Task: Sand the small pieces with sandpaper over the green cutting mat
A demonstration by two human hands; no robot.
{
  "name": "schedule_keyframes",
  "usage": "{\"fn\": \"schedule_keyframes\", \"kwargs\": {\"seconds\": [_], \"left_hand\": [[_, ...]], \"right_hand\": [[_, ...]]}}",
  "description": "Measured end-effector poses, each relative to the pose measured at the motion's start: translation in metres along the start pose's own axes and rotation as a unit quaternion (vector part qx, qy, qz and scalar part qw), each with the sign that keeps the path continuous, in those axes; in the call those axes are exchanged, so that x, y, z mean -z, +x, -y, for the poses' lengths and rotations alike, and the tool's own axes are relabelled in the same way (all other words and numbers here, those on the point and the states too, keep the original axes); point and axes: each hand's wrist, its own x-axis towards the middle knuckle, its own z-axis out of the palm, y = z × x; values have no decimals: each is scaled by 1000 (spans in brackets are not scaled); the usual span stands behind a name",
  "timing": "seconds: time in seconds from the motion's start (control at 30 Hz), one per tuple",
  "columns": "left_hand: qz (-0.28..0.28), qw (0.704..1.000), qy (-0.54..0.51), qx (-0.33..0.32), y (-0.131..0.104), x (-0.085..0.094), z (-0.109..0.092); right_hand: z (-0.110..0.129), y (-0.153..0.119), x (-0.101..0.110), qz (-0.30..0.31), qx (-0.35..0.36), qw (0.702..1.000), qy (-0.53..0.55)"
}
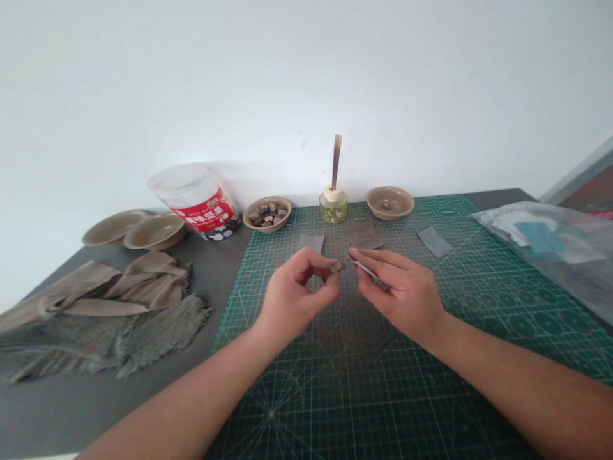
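Observation:
Above the green cutting mat (335, 383), my left hand (299, 287) pinches a small brownish-grey stone piece (338, 266) between thumb and fingers. Just to its right, my right hand (402, 287) grips a thin, light-edged sheet (371, 273), seen nearly edge-on. A narrow gap separates the stone from the sheet. Behind the hands, a grey sheet (311, 243) and a brown sheet (365, 236) with dark marks lie on the mat. Another grey-blue sheet (435, 241) rests farther right.
Along the wall stand a bowl of stones (267, 214), a reed diffuser (333, 206) and a bowl (390, 203) holding one small piece. At left are a plastic tub (204, 207), two bowls (156, 232) and crumpled cloths (105, 319). A plastic bag (550, 239) lies right.

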Motion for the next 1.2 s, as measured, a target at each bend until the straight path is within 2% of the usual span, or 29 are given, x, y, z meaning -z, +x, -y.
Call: {"fn": "schedule_keyframes", "kwargs": {"seconds": [0.13, 0.2, 0.33, 0.43, 0.57, 0.67, 0.77, 0.9, 1.07, 1.2], "left_hand": [[16, 1000, 15, 20, -1, -3, 1], [10, 999, 19, 29, 0, -3, 2], [6, 1000, -8, 23, -2, -5, 3], [3, 1000, -20, 22, -5, -5, 3], [7, 1000, 9, 4, -3, -3, 3], [-4, 1000, -3, -16, 0, -1, 2], [9, 997, -69, 10, 3, 0, 1], [61, 986, -135, 80, 5, -2, 2], [59, 981, -149, 113, 8, 0, 6], [68, 970, -174, 154, 9, -1, 7]], "right_hand": [[3, -1, 0, 34, 69, 997, 9], [0, -2, -1, 50, 74, 996, -3], [1, -3, -2, 37, 61, 997, -6], [5, -3, -3, 50, 14, 998, 40], [3, 0, -5, 110, -109, 982, 103], [-6, 3, -5, 102, -191, 972, 87], [-13, 4, -4, 98, -226, 964, 102], [-14, 4, -4, 79, -225, 964, 117], [-9, 1, -4, 40, -219, 964, 145], [-4, -1, 1, 31, -142, 986, 77]]}}
